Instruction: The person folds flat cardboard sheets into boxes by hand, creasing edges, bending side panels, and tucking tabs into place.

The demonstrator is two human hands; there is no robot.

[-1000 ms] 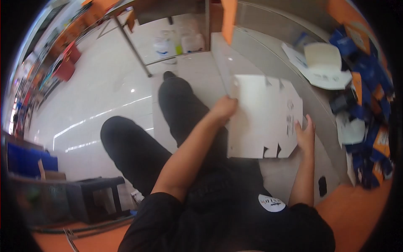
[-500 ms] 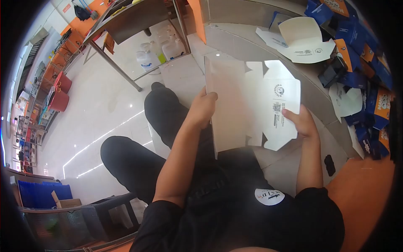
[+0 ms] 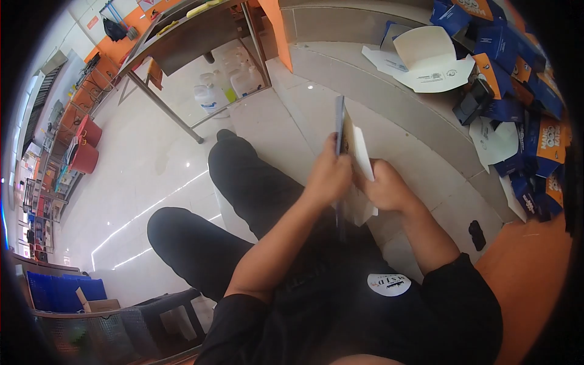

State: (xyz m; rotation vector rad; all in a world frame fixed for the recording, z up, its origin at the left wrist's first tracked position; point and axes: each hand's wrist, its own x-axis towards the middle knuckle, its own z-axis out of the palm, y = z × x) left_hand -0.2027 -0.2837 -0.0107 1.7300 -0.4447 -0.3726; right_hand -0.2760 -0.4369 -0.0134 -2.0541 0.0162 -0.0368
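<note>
A flat food-box blank (image 3: 360, 148) of printed card, white inside and dark outside, stands almost edge-on above my lap. My left hand (image 3: 330, 176) is closed on its left panel, with the thumb on the inner side. My right hand (image 3: 387, 185) grips the white flap on the right, which is bent in toward the left panel. Between the panels the fingertips are partly hidden.
At the upper right lie several blue and orange boxes (image 3: 550, 137), an opened white blank (image 3: 432, 61) and a black device (image 3: 474, 100). A steel table (image 3: 188, 42) stands ahead with plastic jugs (image 3: 210, 94) beneath. Red tubs (image 3: 85, 152) and a dark crate (image 3: 164, 319) are to the left.
The blank has gone from spread open and facing me to folded partway and edge-on. My right hand has moved left, close to my left hand, which has shifted slightly right.
</note>
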